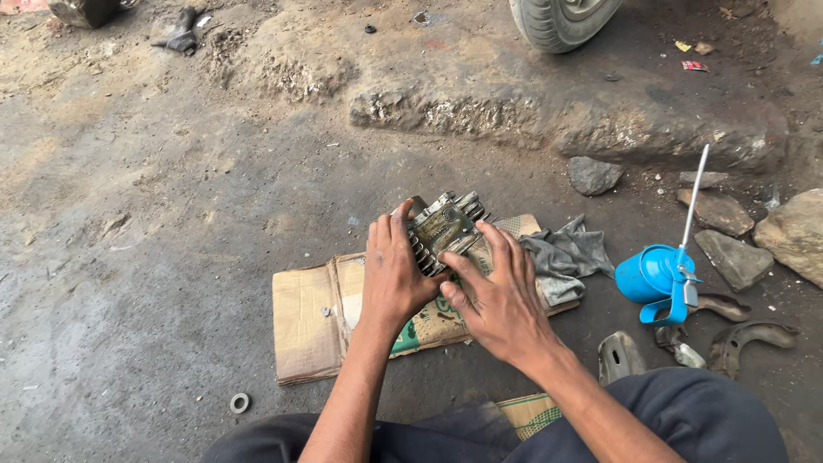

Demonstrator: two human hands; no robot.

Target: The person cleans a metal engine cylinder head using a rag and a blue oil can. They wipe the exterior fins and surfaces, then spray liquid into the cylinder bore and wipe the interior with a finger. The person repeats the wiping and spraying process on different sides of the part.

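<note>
A finned metal engine part (444,228), grimy and grey, stands on a flattened cardboard sheet (309,321) on the ground. My left hand (392,273) wraps around its left side, fingers over the fins. My right hand (499,296) grips its right side, thumb pressing on the lower front. Both forearms reach out from my dark trousers at the bottom of the head view.
A grey rag (567,255) lies on the cardboard's right end. A blue oil can (658,276) with a long spout lies to the right, near curved brake shoes (747,340) and stones (593,175). A small washer (240,402) lies bottom left. A tyre (559,19) stands behind.
</note>
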